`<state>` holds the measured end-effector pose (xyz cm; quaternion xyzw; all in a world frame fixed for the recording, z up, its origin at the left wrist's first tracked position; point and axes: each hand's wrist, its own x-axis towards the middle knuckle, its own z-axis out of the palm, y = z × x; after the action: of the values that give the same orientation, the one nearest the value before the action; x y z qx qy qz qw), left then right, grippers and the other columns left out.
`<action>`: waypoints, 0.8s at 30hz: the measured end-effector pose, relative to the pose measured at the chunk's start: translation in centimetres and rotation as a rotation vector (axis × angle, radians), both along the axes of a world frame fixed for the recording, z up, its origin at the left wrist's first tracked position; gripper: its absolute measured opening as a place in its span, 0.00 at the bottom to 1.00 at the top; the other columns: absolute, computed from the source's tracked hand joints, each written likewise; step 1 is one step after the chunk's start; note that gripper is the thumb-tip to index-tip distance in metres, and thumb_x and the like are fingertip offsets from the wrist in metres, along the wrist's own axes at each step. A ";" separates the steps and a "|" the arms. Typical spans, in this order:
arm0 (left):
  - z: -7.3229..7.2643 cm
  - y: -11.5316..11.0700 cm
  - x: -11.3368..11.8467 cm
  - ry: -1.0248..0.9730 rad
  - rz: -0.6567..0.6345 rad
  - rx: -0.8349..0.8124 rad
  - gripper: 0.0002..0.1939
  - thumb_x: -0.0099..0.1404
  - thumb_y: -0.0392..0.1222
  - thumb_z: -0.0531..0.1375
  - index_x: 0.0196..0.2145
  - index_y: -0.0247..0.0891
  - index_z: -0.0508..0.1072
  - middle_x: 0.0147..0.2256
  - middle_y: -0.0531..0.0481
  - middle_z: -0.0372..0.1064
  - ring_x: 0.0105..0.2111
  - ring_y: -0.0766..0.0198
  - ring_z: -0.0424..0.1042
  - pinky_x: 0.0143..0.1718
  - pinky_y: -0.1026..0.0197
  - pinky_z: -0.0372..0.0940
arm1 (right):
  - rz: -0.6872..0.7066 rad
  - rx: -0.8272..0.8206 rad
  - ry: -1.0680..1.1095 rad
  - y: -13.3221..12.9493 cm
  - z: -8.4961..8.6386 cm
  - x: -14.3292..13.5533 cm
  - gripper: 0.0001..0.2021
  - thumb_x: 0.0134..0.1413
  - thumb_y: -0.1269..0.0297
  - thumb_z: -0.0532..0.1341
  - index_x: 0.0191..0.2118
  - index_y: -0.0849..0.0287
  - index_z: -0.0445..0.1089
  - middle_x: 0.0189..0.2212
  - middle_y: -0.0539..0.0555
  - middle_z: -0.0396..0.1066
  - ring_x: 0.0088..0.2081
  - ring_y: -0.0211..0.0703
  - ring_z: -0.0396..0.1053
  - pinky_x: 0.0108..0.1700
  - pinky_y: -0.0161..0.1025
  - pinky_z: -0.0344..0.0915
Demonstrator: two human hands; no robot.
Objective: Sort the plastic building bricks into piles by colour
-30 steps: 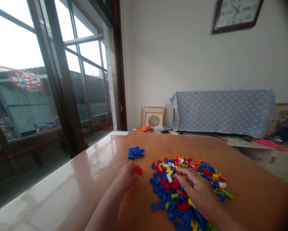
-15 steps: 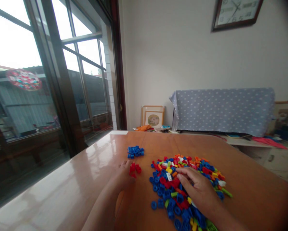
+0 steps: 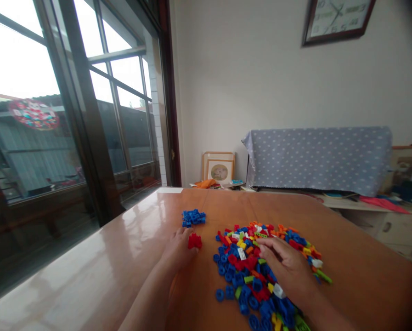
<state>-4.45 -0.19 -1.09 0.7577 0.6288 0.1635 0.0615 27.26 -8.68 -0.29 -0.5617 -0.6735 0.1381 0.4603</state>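
Observation:
A large pile of mixed plastic pieces (image 3: 242, 264), in blue, red, orange, yellow, green and white, lies on the wooden table (image 3: 147, 271). My right hand (image 3: 288, 262) rests over the right part of this pile, thumb and fingers apart, with nothing visible held. Left of the pile is a small cluster of red pieces (image 3: 194, 241). My left hand (image 3: 180, 246) lies beside that cluster on its left, fingers spread and thumb near its lower edge. Just beyond it sits a small heap of blue pieces (image 3: 194, 217).
Behind the table stand framed pictures (image 3: 220, 171) and a long object under a dotted blue-grey cloth (image 3: 316, 158). A white sheet (image 3: 170, 190) lies at the table's far left edge. Glass doors (image 3: 123, 105) are at the left; a clock (image 3: 338, 16) hangs above.
My left hand has shifted slightly, and the red pieces beside it now sit closer together. My right hand has moved a little to the right over the pile.

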 end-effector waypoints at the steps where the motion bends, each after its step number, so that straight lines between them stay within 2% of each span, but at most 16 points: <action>1: 0.1 -0.1 0.1 0.005 -0.001 -0.005 0.33 0.57 0.45 0.62 0.61 0.43 0.65 0.61 0.43 0.62 0.59 0.47 0.61 0.59 0.54 0.56 | -0.013 -0.013 -0.011 0.2 -0.1 0.3 0.14 0.61 0.53 0.56 0.44 0.49 0.76 0.44 0.53 0.77 0.47 0.53 0.72 0.50 0.46 0.66; 5: -0.2 0.2 0.5 0.015 -0.006 -0.012 0.37 0.58 0.51 0.63 0.64 0.44 0.62 0.65 0.42 0.56 0.64 0.45 0.54 0.63 0.50 0.51 | -0.061 -0.043 -0.036 0.6 -0.1 1.2 0.15 0.61 0.52 0.55 0.41 0.52 0.76 0.42 0.54 0.78 0.46 0.53 0.73 0.49 0.46 0.66; 10: -1.8 1.3 0.8 -0.002 -0.034 0.020 0.42 0.60 0.58 0.62 0.67 0.45 0.57 0.68 0.41 0.50 0.67 0.43 0.48 0.65 0.46 0.47 | -0.038 -0.006 -0.047 0.1 0.2 0.8 0.15 0.62 0.52 0.54 0.42 0.52 0.75 0.43 0.54 0.77 0.46 0.52 0.73 0.48 0.45 0.67; 13: -2.5 1.8 1.1 0.018 -0.071 0.018 0.35 0.63 0.57 0.59 0.66 0.46 0.61 0.68 0.44 0.51 0.67 0.45 0.48 0.65 0.47 0.47 | 0.005 -0.007 -0.071 0.0 0.1 0.4 0.15 0.63 0.53 0.54 0.42 0.51 0.76 0.42 0.54 0.77 0.46 0.51 0.73 0.48 0.44 0.67; 17: -2.8 2.1 1.3 0.052 -0.079 0.017 0.25 0.68 0.52 0.53 0.60 0.46 0.68 0.65 0.45 0.57 0.65 0.48 0.53 0.65 0.48 0.50 | 0.014 -0.013 -0.088 0.0 -0.1 0.5 0.15 0.63 0.53 0.53 0.43 0.51 0.75 0.43 0.52 0.77 0.46 0.49 0.73 0.49 0.43 0.67; 21: -3.0 2.3 1.2 0.074 -0.030 0.035 0.24 0.69 0.49 0.52 0.60 0.44 0.67 0.64 0.43 0.59 0.65 0.49 0.54 0.64 0.47 0.51 | -0.021 0.007 -0.082 0.2 -0.3 0.9 0.15 0.62 0.53 0.54 0.43 0.51 0.76 0.42 0.52 0.77 0.46 0.48 0.73 0.47 0.43 0.68; 24: -2.9 2.4 1.2 0.080 0.010 0.033 0.27 0.68 0.51 0.54 0.62 0.46 0.64 0.67 0.44 0.54 0.67 0.44 0.48 0.64 0.39 0.46 | -0.037 0.005 -0.095 0.3 -0.4 1.0 0.15 0.62 0.54 0.54 0.43 0.51 0.76 0.42 0.53 0.77 0.45 0.49 0.73 0.47 0.43 0.67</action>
<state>-3.21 2.18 -4.02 0.7613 0.6318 0.1437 0.0230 28.26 -8.34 -0.66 -0.5789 -0.6844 0.1009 0.4315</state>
